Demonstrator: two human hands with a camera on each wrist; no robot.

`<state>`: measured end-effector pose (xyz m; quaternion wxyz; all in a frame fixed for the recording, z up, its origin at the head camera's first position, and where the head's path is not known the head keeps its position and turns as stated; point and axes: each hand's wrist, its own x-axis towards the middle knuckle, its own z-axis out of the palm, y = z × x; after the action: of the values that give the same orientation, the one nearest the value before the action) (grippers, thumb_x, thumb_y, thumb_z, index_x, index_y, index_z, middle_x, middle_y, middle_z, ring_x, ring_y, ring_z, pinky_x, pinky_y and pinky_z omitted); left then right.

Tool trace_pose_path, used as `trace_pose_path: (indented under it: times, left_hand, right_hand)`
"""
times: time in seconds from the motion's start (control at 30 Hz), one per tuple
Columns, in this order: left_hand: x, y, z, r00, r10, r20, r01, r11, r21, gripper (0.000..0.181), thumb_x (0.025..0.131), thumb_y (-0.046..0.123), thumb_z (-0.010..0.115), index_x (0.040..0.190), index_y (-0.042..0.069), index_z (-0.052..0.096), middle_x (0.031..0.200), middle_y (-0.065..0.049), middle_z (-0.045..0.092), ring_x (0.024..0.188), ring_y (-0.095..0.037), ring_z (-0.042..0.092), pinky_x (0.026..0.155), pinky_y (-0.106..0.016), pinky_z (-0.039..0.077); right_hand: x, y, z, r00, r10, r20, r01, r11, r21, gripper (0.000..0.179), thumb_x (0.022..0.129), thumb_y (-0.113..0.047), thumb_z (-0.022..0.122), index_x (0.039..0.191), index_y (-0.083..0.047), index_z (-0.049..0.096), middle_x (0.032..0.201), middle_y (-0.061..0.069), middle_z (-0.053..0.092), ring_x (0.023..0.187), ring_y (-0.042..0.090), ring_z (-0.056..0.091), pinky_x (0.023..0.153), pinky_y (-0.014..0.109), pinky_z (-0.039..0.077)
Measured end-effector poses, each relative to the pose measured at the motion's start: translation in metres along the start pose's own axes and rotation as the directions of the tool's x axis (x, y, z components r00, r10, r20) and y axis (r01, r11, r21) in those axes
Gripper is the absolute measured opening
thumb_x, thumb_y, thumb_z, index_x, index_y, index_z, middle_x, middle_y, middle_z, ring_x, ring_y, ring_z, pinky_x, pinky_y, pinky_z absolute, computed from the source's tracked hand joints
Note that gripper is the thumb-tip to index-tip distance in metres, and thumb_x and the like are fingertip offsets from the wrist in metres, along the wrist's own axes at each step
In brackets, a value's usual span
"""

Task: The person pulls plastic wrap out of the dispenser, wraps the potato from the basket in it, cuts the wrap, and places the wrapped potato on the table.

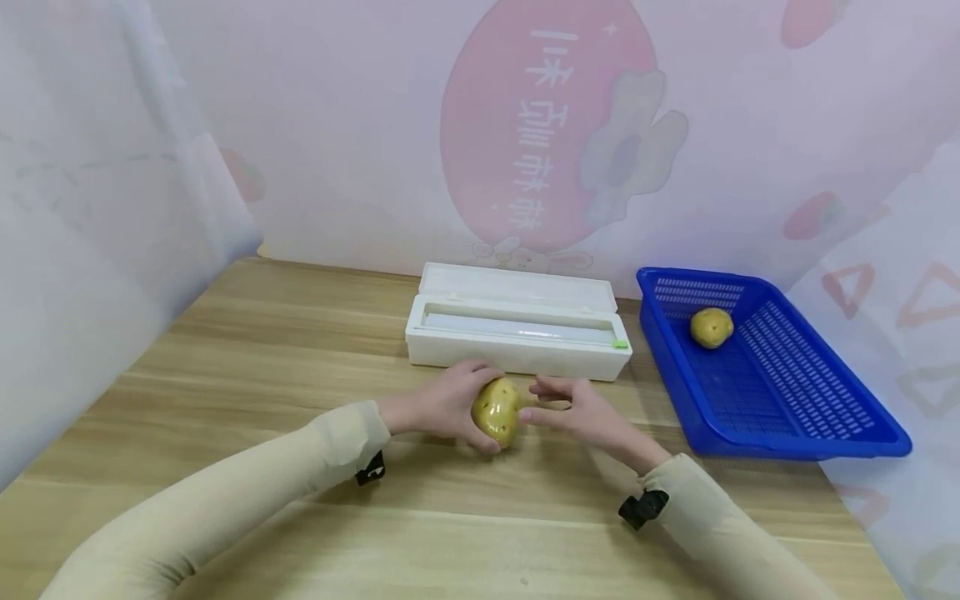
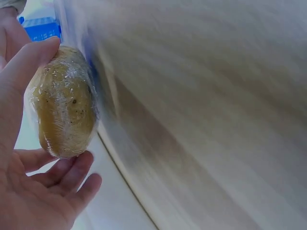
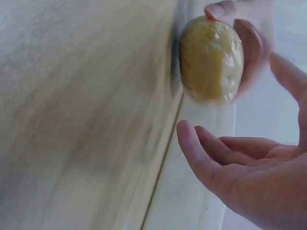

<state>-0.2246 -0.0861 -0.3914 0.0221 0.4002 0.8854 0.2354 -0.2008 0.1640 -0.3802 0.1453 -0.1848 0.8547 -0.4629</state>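
A potato (image 1: 497, 412) wrapped in shiny clear film is held in my left hand (image 1: 450, 406), a little above the table in front of the white box. In the left wrist view, my thumb and fingers span the wrapped potato (image 2: 64, 103) from opposite sides. My right hand (image 1: 581, 412) is just right of it, thumb and fingers spread and relaxed. A gap shows between the potato (image 3: 211, 62) and those fingertips (image 3: 186, 132) in the right wrist view. Behind both hands stands a white cling film dispenser (image 1: 517, 350), lid raised, with a roll (image 1: 517, 327) inside.
At the right, a blue plastic basket (image 1: 701, 417) stands with another potato (image 1: 711, 327) in it. A small green slider (image 1: 619, 343) sits at the dispenser's right end. Wood-patterned table (image 1: 315, 542) surrounds the hands; a printed pink-and-white curtain (image 1: 337, 125) hangs behind it.
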Motion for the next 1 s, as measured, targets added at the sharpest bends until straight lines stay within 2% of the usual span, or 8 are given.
trace_pose_path:
  times: [0.27,0.43,0.57,0.7,0.83,1.0]
  left_hand:
    - [-0.021,-0.02,-0.019,0.999,-0.031,-0.031,0.029,0.998,-0.057,0.1,0.064,0.04,0.092,0.14,-0.005,0.045,0.13,-0.015,0.049,0.111,-0.025,0.05,0.093,-0.042,0.046]
    - [-0.038,-0.034,-0.037,0.995,-0.062,-0.074,0.052,0.991,-0.122,0.097,0.059,0.034,0.095,0.134,-0.003,0.045,0.121,-0.011,0.054,0.106,-0.022,0.054,0.09,-0.04,0.048]
    - [-0.054,-0.049,-0.055,0.992,-0.082,-0.092,0.072,0.992,-0.1,0.096,0.057,0.034,0.095,0.131,-0.003,0.046,0.117,-0.01,0.056,0.102,-0.022,0.056,0.086,-0.04,0.05]
    - [-0.074,-0.074,-0.08,0.99,-0.104,-0.095,0.099,0.994,-0.051,0.096,0.057,0.03,0.096,0.132,-0.004,0.046,0.12,-0.012,0.057,0.104,-0.024,0.058,0.085,-0.04,0.051]
    - [-0.096,-0.101,-0.105,0.979,-0.182,-0.095,0.181,0.983,-0.027,0.1,0.058,0.03,0.096,0.135,-0.008,0.044,0.124,-0.019,0.056,0.107,-0.03,0.058,0.086,-0.044,0.052]
    - [-0.116,-0.131,-0.117,0.961,-0.263,-0.086,0.262,0.965,-0.023,0.105,0.059,0.036,0.095,0.137,-0.009,0.042,0.13,-0.025,0.053,0.111,-0.041,0.056,0.089,-0.053,0.049]
  right_hand:
    - [-0.003,0.0,-0.006,0.993,0.05,-0.106,-0.048,0.999,0.026,0.067,0.091,-0.03,0.073,0.142,0.003,0.047,0.131,0.013,0.06,0.123,0.028,0.052,0.095,0.043,0.046]
    - [-0.003,0.002,-0.008,0.987,0.066,-0.145,-0.058,0.996,0.064,0.066,0.091,-0.033,0.073,0.14,0.004,0.05,0.128,0.014,0.062,0.121,0.026,0.053,0.093,0.04,0.048]
    - [-0.004,0.005,-0.01,0.986,0.068,-0.155,-0.054,0.994,0.09,0.061,0.092,-0.03,0.072,0.138,0.005,0.052,0.126,0.016,0.063,0.119,0.026,0.054,0.091,0.039,0.049]
    - [-0.008,0.009,-0.012,0.985,0.07,-0.155,-0.053,0.993,0.109,0.054,0.093,-0.024,0.07,0.135,0.006,0.054,0.124,0.016,0.063,0.115,0.025,0.057,0.09,0.037,0.049]
    - [-0.011,0.011,-0.016,0.985,0.065,-0.157,-0.045,0.991,0.128,0.05,0.095,-0.021,0.068,0.134,0.007,0.055,0.123,0.018,0.064,0.111,0.024,0.06,0.089,0.037,0.05]
    - [-0.012,0.013,-0.021,0.984,0.076,-0.16,-0.055,0.99,0.132,0.048,0.095,-0.021,0.068,0.133,0.006,0.056,0.122,0.017,0.065,0.108,0.023,0.061,0.089,0.039,0.05]
